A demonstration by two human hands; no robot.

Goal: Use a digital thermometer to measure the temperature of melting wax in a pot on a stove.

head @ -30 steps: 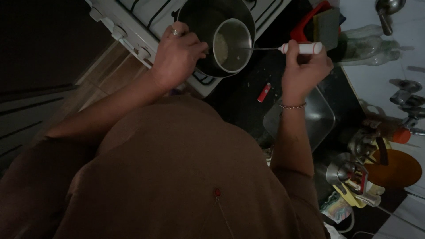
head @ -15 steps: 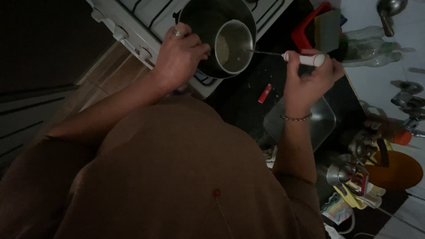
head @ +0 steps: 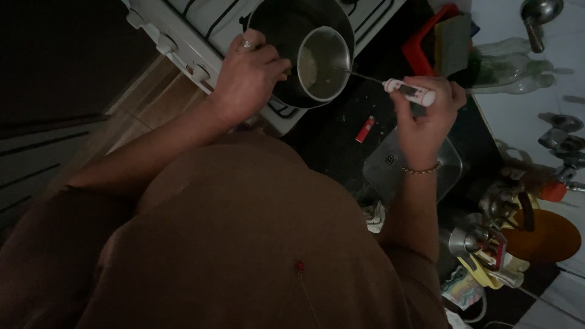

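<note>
Thermometer work centred on a white probe thermometer with a thin metal stem (head: 409,91), whose tip reached into a small steel cup of pale liquid (head: 324,63) set inside a large dark metal pot (head: 286,36) on the white gas stove (head: 201,24), near the stove's front edge.

Going left to right: the left hand (head: 247,76) lay on the near rim of the pot, a ring on one finger, its fingers curled together over the rim and steadying it. The cup stood just right of that hand, touching the pot's inner wall as far as the dim light showed. The stem ran from the cup out over the dark counter (head: 332,137) to the right hand (head: 426,116), whose fingers were clamped on the thermometer's plastic body, thumb under and fingertips above; a beaded bracelet circled that wrist. A small red lighter (head: 365,129) lay on the counter below the stem, close to the steel sink (head: 451,167). At the counter's far edge stood a red holder with a sponge (head: 442,42).

The thermometer looked light and stiff, its stem slender enough to bend if levered, so the plastic body was judged the proper place to hold. The pot seemed heavy and possibly hot; gripping its rim called for care.
</note>
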